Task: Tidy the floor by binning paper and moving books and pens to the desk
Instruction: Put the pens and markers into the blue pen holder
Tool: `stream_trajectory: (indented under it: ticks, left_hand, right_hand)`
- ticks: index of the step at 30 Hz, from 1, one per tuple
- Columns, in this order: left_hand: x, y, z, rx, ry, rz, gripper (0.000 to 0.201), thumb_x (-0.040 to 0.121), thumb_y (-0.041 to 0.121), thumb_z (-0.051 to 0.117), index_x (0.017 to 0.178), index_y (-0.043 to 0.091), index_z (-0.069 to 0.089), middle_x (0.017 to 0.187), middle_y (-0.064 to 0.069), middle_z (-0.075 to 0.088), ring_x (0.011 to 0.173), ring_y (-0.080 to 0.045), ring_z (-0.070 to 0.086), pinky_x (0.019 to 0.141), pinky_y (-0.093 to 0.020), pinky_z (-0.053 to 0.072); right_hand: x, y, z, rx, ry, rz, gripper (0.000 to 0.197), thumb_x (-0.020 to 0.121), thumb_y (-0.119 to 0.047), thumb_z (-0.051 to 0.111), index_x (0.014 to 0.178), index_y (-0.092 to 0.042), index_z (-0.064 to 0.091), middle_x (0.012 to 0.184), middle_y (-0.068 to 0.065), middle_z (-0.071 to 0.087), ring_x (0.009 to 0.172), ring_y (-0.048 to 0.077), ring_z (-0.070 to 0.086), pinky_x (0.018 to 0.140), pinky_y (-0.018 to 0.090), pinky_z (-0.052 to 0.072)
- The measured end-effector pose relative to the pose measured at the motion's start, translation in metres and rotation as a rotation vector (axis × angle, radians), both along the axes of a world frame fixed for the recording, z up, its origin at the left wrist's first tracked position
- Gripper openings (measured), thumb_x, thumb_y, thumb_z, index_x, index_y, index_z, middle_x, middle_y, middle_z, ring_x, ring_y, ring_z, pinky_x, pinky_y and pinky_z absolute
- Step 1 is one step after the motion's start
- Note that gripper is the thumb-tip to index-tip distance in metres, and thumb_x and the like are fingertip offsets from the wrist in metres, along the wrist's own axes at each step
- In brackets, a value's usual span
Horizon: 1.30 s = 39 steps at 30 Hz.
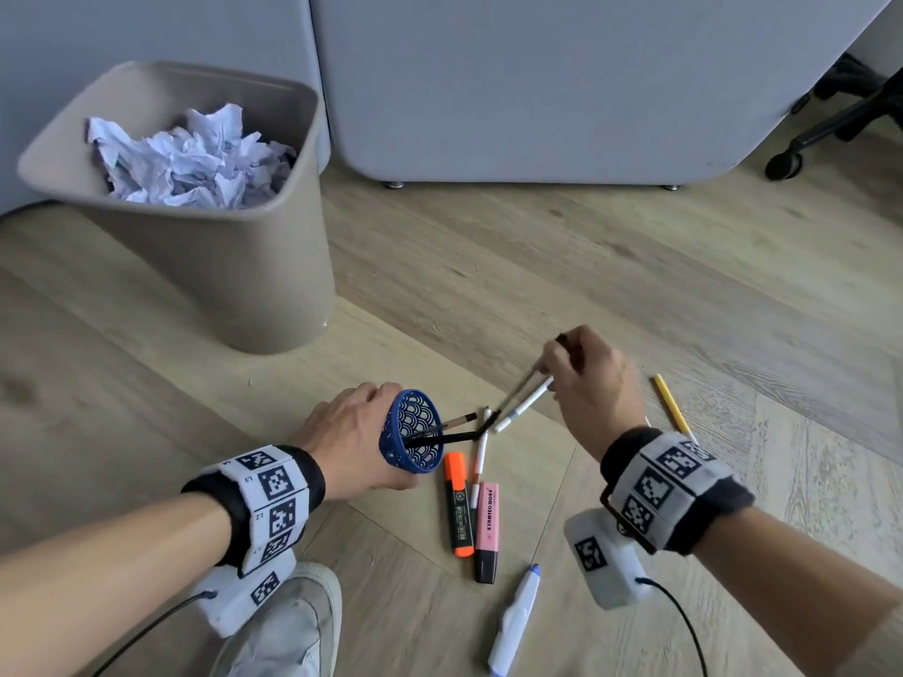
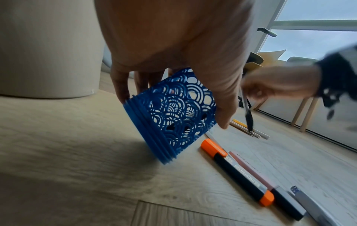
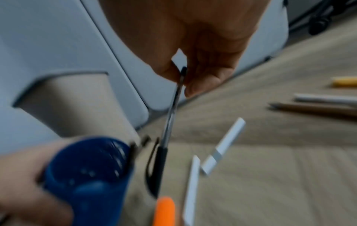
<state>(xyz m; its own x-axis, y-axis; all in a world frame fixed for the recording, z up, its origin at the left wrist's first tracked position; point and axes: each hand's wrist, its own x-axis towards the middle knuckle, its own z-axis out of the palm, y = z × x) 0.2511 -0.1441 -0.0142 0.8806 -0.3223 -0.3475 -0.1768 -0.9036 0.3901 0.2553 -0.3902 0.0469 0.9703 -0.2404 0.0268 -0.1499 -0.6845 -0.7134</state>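
Note:
My left hand (image 1: 356,427) grips a blue lattice pen cup (image 1: 415,434), tilted with its mouth toward the right; a few dark pens (image 1: 449,430) stick out of it. In the left wrist view the cup (image 2: 173,116) hangs tilted just above the floor. My right hand (image 1: 562,368) pinches a clear pen with a black cap (image 1: 513,400) by its top end, cap end down near the cup's mouth. The right wrist view shows this pen (image 3: 170,119) hanging beside the cup (image 3: 86,175). Crumpled paper (image 1: 190,158) fills the beige bin (image 1: 220,276).
On the wood floor lie an orange highlighter (image 1: 458,505), a pink highlighter (image 1: 487,530), white pens (image 1: 525,405), a white-and-blue pen (image 1: 515,618) and a yellow pencil (image 1: 672,405). My shoe (image 1: 288,623) is at the bottom left. Grey panels (image 1: 537,90) and a chair base (image 1: 830,119) stand behind.

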Motion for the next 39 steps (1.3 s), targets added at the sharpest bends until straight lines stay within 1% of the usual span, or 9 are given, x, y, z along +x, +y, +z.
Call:
stream_trajectory:
  ticks: [7, 12, 16, 18, 23, 26, 30, 33, 39]
  left_hand:
    - [0.003, -0.006, 0.001, 0.028, -0.028, 0.011, 0.085, 0.048, 0.067, 0.070, 0.120, 0.033, 0.040, 0.112, 0.008, 0.054, 0.101, -0.015, 0.052, 0.086, -0.034, 0.048]
    - [0.009, -0.001, -0.001, -0.005, -0.014, 0.100, 0.090, 0.049, 0.071, 0.073, 0.123, 0.029, 0.041, 0.114, 0.005, 0.056, 0.103, -0.017, 0.056, 0.086, -0.032, 0.049]
    - [0.014, -0.002, -0.001, -0.009, 0.005, 0.141, 0.089, 0.049, 0.072, 0.073, 0.121, 0.029, 0.042, 0.113, 0.005, 0.057, 0.101, -0.016, 0.057, 0.086, -0.032, 0.049]
    - [0.014, -0.002, -0.003, 0.011, 0.000, 0.135, 0.089, 0.049, 0.074, 0.071, 0.121, 0.029, 0.042, 0.113, 0.007, 0.057, 0.100, -0.015, 0.057, 0.083, -0.030, 0.049]
    - [0.015, -0.003, -0.002, 0.035, 0.000, 0.138, 0.086, 0.048, 0.076, 0.067, 0.118, 0.033, 0.041, 0.112, 0.009, 0.057, 0.097, -0.015, 0.058, 0.079, -0.028, 0.047]
    - [0.020, -0.002, 0.000, 0.043, 0.011, 0.165, 0.085, 0.045, 0.078, 0.065, 0.115, 0.037, 0.041, 0.110, 0.013, 0.057, 0.097, -0.015, 0.058, 0.078, -0.029, 0.047]
    - [0.026, -0.002, 0.002, 0.005, 0.001, 0.204, 0.088, 0.041, 0.077, 0.068, 0.117, 0.041, 0.042, 0.109, 0.016, 0.057, 0.098, -0.013, 0.058, 0.079, -0.029, 0.048]
    - [0.030, -0.011, 0.005, 0.009, -0.026, 0.193, 0.087, 0.043, 0.073, 0.071, 0.119, 0.040, 0.042, 0.110, 0.015, 0.057, 0.100, -0.014, 0.058, 0.079, -0.028, 0.047]
    - [0.042, -0.038, 0.010, -0.055, -0.038, 0.162, 0.091, 0.043, 0.073, 0.072, 0.123, 0.041, 0.042, 0.114, 0.013, 0.057, 0.104, -0.015, 0.058, 0.082, -0.029, 0.048]
  right_hand:
    - [0.006, 0.022, -0.043, 0.088, 0.144, 0.196, 0.031, 0.096, -0.043, 0.048, 0.095, -0.017, 0.066, 0.085, -0.005, 0.069, 0.075, 0.011, 0.065, 0.067, 0.027, 0.055]
    - [-0.008, 0.007, -0.093, -0.482, 0.417, 0.319, 0.032, 0.094, -0.043, 0.048, 0.076, -0.018, 0.055, 0.070, -0.003, 0.056, 0.058, 0.013, 0.052, 0.050, 0.024, 0.045]
    - [-0.019, 0.020, -0.111, -0.548, 0.544, 0.373, 0.041, 0.096, -0.044, 0.041, 0.066, -0.017, 0.051, 0.064, -0.004, 0.050, 0.052, 0.012, 0.046, 0.048, 0.022, 0.042]
    - [-0.020, 0.023, -0.114, -0.511, 0.529, 0.333, 0.036, 0.093, -0.039, 0.043, 0.071, -0.013, 0.056, 0.065, -0.002, 0.054, 0.054, 0.016, 0.053, 0.050, 0.026, 0.047]
    - [0.012, 0.006, -0.098, -0.004, 0.400, -0.028, 0.015, 0.099, -0.023, 0.042, 0.098, -0.009, 0.046, 0.082, 0.007, 0.063, 0.066, 0.018, 0.065, 0.051, 0.025, 0.054]
    - [0.037, -0.010, -0.102, -0.103, 0.474, -0.214, 0.016, 0.099, -0.024, 0.031, 0.103, -0.011, 0.038, 0.086, 0.013, 0.060, 0.076, 0.031, 0.062, 0.068, 0.042, 0.055]
    - [0.035, -0.022, -0.118, -0.446, 0.574, 0.053, 0.033, 0.098, -0.043, 0.032, 0.107, -0.014, 0.043, 0.080, 0.004, 0.057, 0.068, 0.024, 0.060, 0.061, 0.036, 0.049]
    - [0.025, -0.035, -0.123, -0.518, 0.488, 0.123, 0.025, 0.101, -0.036, 0.030, 0.096, -0.014, 0.043, 0.080, 0.002, 0.058, 0.066, 0.019, 0.057, 0.065, 0.037, 0.053]
    - [0.017, -0.046, -0.074, -0.021, 0.116, 0.002, 0.023, 0.103, -0.030, 0.030, 0.089, -0.013, 0.038, 0.069, 0.004, 0.055, 0.055, 0.023, 0.053, 0.049, 0.037, 0.047]
